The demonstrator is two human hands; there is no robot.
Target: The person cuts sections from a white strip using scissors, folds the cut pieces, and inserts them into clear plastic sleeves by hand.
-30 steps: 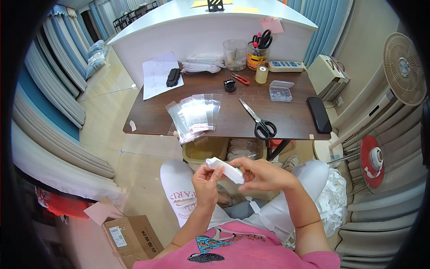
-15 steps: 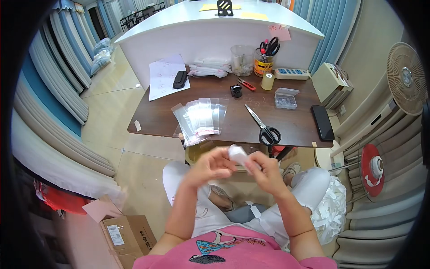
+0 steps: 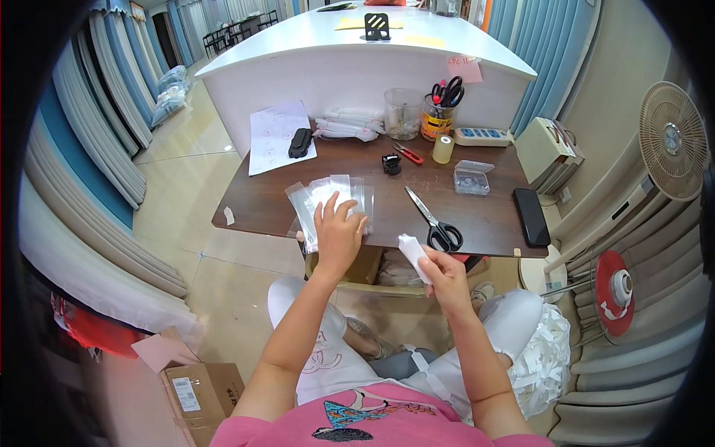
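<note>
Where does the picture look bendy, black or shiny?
Head view: black, curved borders at the sides; head view: the curtains on the left bow and lean, probably from a wide lens; head view: whitish glare on the clear plastic bags by the left hand, plus bright reflections on the floor.

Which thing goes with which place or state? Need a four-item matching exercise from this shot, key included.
Things
1. Clear bags
2. White bundle
3. Phone
4. Small plastic box

Places and states
A. Lying near the right edge of the desk
B. Standing with its lid open
C. Partly covered from view by the left hand
D. Held in the right hand

Pairs: 1-C, 2-D, 3-A, 4-B
</note>
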